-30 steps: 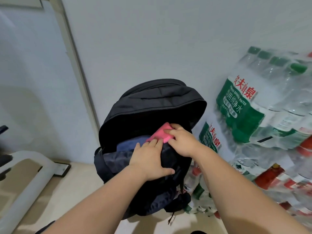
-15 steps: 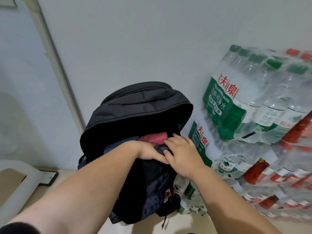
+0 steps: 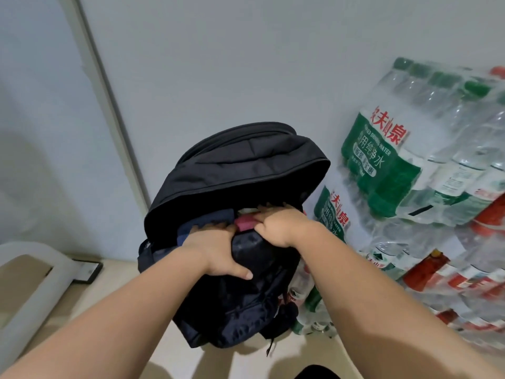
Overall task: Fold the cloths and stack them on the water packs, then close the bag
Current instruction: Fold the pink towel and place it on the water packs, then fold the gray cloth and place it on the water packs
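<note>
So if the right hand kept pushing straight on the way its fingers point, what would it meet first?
Most likely the pink cloth: the right hand reaches into the open backpack with its fingers right at it. Depth is unclear, and the fingertips are partly hidden under the flap.

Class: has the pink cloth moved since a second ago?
Yes. The pink cloth now sits deeper in the backpack, lower against its front rim, mostly hidden.

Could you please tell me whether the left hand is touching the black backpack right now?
Touching. The head view shows the left hand pressed on the black backpack front, thumb flat against the fabric, fingers hooked over the opening's edge.
</note>
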